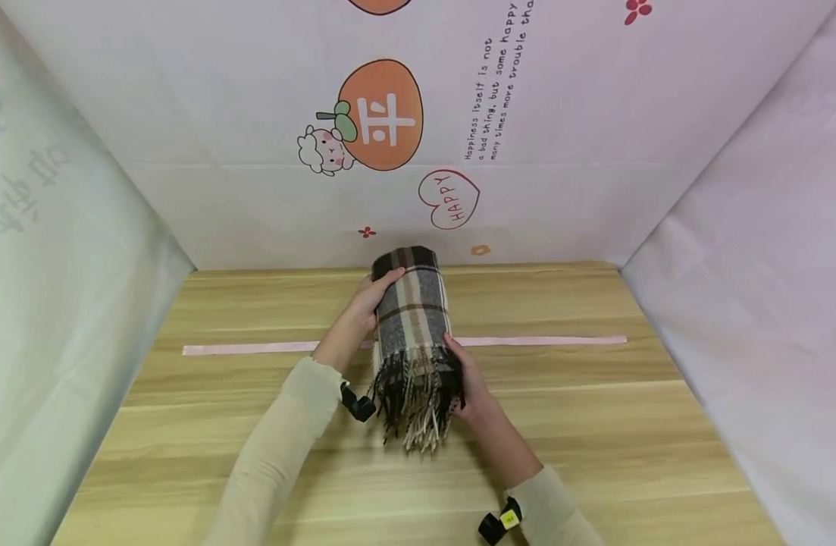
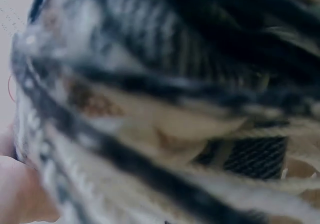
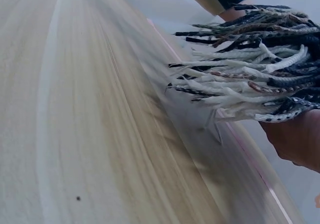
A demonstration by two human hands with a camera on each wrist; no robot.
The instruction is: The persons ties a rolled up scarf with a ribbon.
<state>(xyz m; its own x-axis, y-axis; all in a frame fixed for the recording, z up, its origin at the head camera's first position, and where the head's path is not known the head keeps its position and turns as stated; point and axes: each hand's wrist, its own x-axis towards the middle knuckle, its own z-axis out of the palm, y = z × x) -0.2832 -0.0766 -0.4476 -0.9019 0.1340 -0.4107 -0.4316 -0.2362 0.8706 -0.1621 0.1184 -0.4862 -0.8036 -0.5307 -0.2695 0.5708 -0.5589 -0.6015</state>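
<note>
A plaid scarf [image 1: 412, 307] in grey, black, cream and brown, folded into a thick bundle, is held between both hands above the table's middle. Its dark and cream fringe [image 1: 421, 406] hangs toward the near side. The left hand [image 1: 373, 294] grips the far left part, thumb laid across the top and the other fingers mostly hidden. On the near right side, the right hand [image 1: 471, 379] grips the bundle by the fringe, thumb along its edge. Blurred fringe strands [image 2: 150, 134] fill the left wrist view. In the right wrist view, the fringe [image 3: 260, 74] hangs over the wooden surface.
A pink strip [image 1: 540, 341] runs across the wooden table [image 1: 561, 440], passing under the scarf. Behind stands a white printed backdrop [image 1: 547, 205], with pale sheets on the left [image 1: 56, 250] and right [image 1: 752, 250]. Black wrist devices [image 1: 358, 403] are worn at both sleeves.
</note>
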